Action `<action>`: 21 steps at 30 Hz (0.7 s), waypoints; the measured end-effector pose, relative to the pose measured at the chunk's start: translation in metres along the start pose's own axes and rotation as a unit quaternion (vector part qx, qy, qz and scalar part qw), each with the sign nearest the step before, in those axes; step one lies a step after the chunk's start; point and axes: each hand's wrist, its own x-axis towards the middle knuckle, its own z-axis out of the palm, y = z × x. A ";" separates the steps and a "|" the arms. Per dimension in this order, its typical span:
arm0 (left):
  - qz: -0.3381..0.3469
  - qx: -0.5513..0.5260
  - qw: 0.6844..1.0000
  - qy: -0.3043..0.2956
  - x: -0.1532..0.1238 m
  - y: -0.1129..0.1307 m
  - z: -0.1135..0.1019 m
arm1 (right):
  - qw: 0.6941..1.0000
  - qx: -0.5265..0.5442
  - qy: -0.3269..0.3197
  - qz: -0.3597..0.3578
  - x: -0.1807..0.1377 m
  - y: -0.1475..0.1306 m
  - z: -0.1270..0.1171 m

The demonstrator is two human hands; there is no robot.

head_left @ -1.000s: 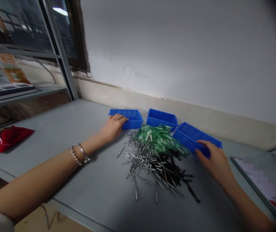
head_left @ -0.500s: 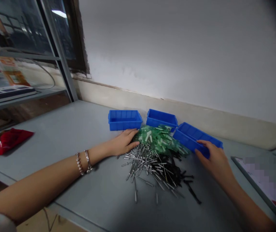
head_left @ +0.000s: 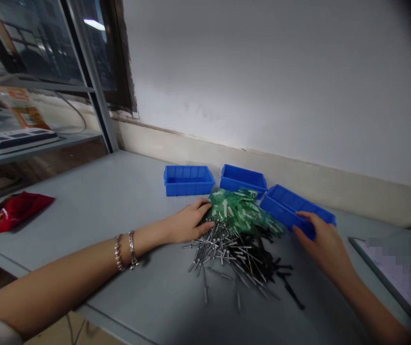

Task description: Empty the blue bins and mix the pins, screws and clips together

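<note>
A mixed heap lies on the grey table (head_left: 126, 201): silver rivets (head_left: 219, 249), green plastic pieces (head_left: 241, 211) and black ties (head_left: 263, 261). Three blue bins stand behind it: the left bin (head_left: 188, 180), the middle bin (head_left: 243, 178) and the right bin (head_left: 295, 207). My left hand (head_left: 189, 222), with bracelets on the wrist, rests at the heap's left edge, fingers curled into the rivets. My right hand (head_left: 322, 242) grips the near corner of the right bin.
A red packet (head_left: 18, 211) lies at the table's left end. A shelf with a white power strip (head_left: 11, 139) stands by the window at left. A blurred tablet-like board (head_left: 395, 268) sits at the right edge. The wall runs just behind the bins.
My left hand has left the left bin and come down to the heap's left edge, its fingers now curled among the rivets. My right hand stays on the right bin.
</note>
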 end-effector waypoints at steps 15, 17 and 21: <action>-0.022 0.032 0.999 -0.024 -0.016 0.020 0.014 | 0.999 -0.039 -0.002 0.022 -0.002 0.001 0.003; -0.021 0.039 0.999 -0.031 -0.016 0.021 0.013 | 0.996 -0.084 -0.005 0.024 -0.003 -0.001 0.000; -0.012 0.031 0.999 -0.019 -0.017 0.022 0.012 | 0.987 -0.155 0.039 0.007 -0.005 -0.014 -0.011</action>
